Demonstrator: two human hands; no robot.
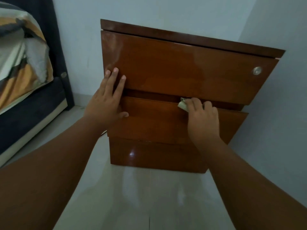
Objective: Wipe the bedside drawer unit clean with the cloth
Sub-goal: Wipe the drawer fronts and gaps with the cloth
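Observation:
A glossy brown wooden drawer unit [174, 67] stands against the pale wall, with two drawer fronts and a base panel. My left hand [106, 98] lies flat, fingers spread, on the left edge of the unit, across the gap between the upper and lower drawers. My right hand [201, 117] is closed around a small pale cloth [182, 105], pressing it on the top edge of the lower drawer, just under the upper drawer. Only a corner of the cloth shows past my fingers.
A round metal lock [257, 70] sits at the upper drawer's right end. A bed [25, 100] with a dark frame and patterned bedding stands at the left. Pale floor tiles [141, 196] stretch in front of the unit. Walls close in behind and to the right.

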